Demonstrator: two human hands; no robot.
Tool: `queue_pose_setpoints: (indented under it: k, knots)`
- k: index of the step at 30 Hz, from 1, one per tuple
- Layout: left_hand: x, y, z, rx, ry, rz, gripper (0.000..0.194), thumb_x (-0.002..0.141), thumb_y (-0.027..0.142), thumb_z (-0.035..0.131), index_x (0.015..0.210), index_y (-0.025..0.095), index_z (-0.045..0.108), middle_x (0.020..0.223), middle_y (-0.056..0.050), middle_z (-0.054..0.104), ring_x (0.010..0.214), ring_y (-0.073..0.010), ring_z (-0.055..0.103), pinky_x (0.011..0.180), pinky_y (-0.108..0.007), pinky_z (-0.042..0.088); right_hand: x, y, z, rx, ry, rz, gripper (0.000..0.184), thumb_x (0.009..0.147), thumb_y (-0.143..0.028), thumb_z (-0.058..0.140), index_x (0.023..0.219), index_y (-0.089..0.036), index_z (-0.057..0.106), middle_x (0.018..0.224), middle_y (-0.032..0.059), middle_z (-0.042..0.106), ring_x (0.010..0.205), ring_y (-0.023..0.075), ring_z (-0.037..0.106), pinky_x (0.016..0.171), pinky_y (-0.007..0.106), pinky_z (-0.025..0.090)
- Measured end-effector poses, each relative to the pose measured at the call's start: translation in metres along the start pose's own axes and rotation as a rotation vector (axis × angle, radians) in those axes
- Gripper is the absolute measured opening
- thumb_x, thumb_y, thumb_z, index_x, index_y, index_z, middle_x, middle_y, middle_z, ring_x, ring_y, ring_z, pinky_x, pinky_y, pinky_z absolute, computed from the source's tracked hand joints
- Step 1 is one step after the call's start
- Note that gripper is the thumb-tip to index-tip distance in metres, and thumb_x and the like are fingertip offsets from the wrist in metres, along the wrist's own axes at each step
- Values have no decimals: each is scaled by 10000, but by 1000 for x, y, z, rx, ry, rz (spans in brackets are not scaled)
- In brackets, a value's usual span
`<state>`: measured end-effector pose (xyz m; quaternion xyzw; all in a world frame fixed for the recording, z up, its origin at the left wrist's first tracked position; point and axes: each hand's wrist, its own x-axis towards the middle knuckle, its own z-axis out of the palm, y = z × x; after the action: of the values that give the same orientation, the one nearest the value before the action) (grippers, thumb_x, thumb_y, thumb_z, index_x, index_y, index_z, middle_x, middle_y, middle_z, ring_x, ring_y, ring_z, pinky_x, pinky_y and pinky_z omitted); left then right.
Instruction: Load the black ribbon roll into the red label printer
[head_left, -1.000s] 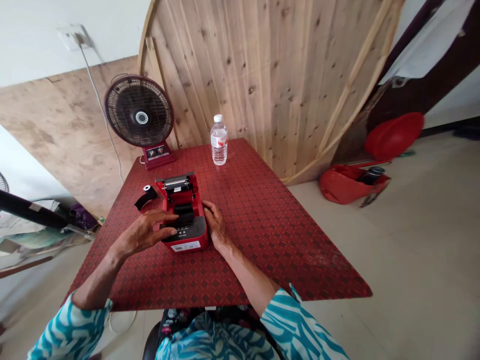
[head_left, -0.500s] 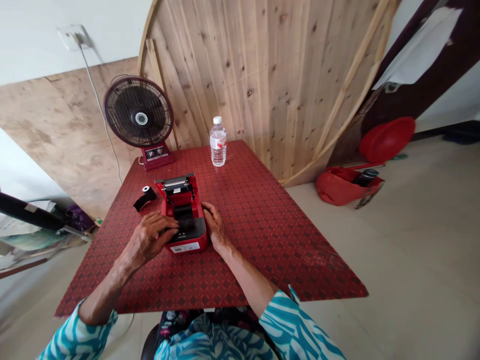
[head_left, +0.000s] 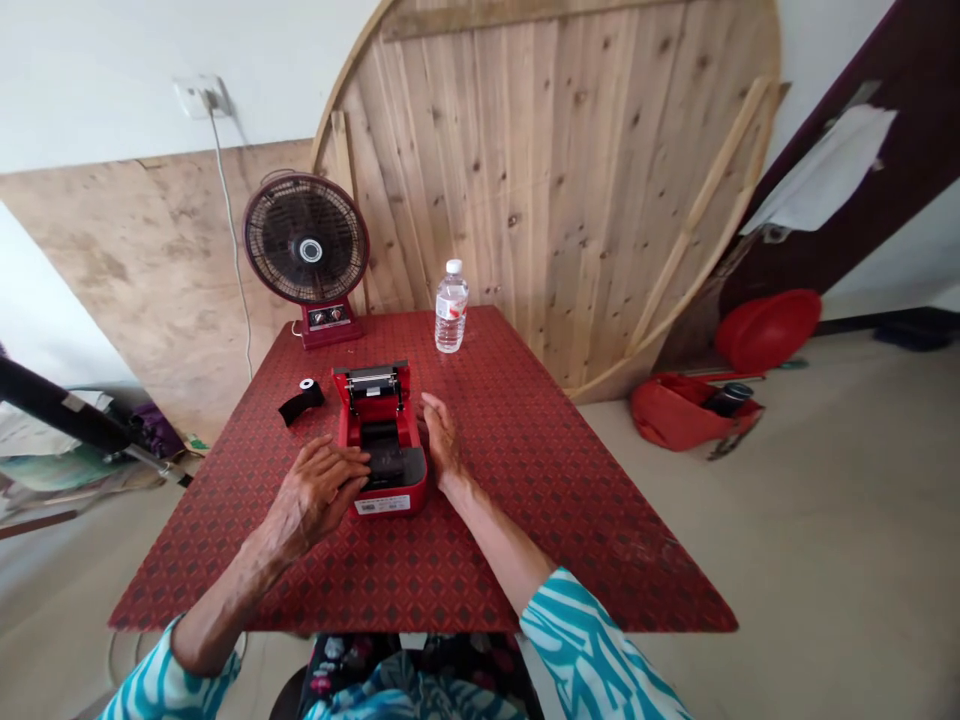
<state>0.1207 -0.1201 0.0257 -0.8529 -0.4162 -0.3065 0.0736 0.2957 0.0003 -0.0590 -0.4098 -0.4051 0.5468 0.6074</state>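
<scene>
Red printer (head_left: 419,492), lid up, sits on the left part of the counter (head_left: 540,500); its black strip (head_left: 386,462) now covers the front-panel buttons seen earlier. The left hand (head_left: 319,490) has its grip at the strip's left edge (pinched or merely resting, I cannot tell). The right hand's (head_left: 442,445) grip is released, open just beside the printer's right side. Far right, an orange-red bag (head_left: 660,412) holds a dark flask (head_left: 729,401).

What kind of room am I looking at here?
Probably a room in a home: a table fan and water bottle on a patterned tabletop, and a cloth hanging at a dark door.
</scene>
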Motion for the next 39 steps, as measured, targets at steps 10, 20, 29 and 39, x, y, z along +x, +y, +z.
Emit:
queue_pose_setpoints:
  k: [10,20,29,39]
  knots:
    - [-6,-1,3,45,16,8,153,923,210,533,946,215,684,1003,-45,733,957,-171,663,1034,-403,381,36,-42,27,-130,-128,-145,376,831,-569,454,945,-290,677,1056,3,689,1045,215,576,938,385,413]
    - [-8,2,-4,71,-5,26,160,929,225,533,973,222,686,929,-33,712,862,-162,640,1015,-417,379,-8,-51,5,-194,-123,-222,247,770,-456,573,734,-244,695,1076,37,638,1083,220,557,979,367,391]
    - [-8,-6,-7,44,116,-124,272,935,324,514,1140,185,629,1083,-104,676,1009,-227,621,934,-402,457,-34,-30,-7,-121,-124,-151,203,737,-359,593,884,-263,695,1098,27,633,1102,215,552,1005,385,394]
    - [-18,-14,5,169,37,-149,337,948,377,467,1184,203,634,1159,-107,663,1090,-258,579,981,-452,420,-38,-29,-7,-82,-150,-121,283,780,-345,565,1041,-279,654,1175,14,632,1142,199,551,1049,389,386]
